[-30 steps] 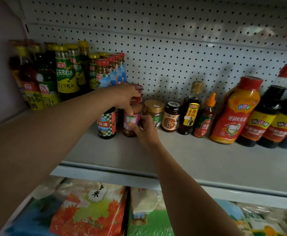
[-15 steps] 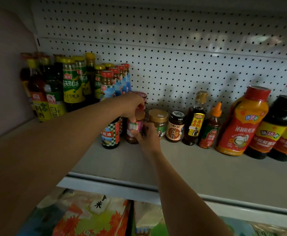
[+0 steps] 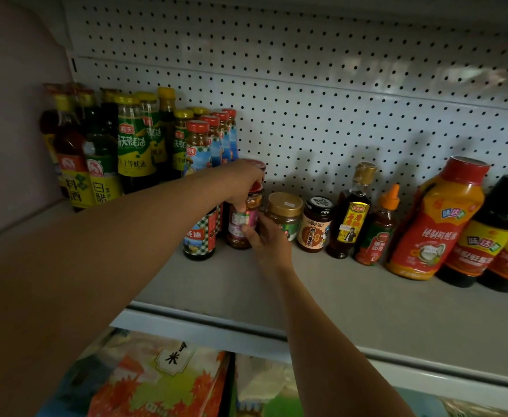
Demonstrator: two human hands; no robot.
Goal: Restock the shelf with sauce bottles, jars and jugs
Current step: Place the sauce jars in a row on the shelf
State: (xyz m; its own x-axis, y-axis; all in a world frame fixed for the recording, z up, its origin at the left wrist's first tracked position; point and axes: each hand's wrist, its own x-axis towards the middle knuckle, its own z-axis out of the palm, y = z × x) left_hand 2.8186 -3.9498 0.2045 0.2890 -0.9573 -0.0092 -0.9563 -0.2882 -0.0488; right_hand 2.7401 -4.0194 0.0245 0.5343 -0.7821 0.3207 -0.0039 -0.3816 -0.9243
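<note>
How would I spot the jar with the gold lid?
Look along the grey shelf under the pegboard. Just right of the two hands stands a squat jar, left of a black-lidded jar. It alone has a wide gold lid.

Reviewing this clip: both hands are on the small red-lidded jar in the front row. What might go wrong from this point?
1. The red-lidded jar sits tight between the checkered-label bottle and the gold-lidded jar; shifting it may nudge either one.
2. The left hand reaches over the jar beside tall bottles; that forearm might topple the checkered-label bottle.
3. The right hand crowds the gold-lidded jar and might push it out of line.
</note>
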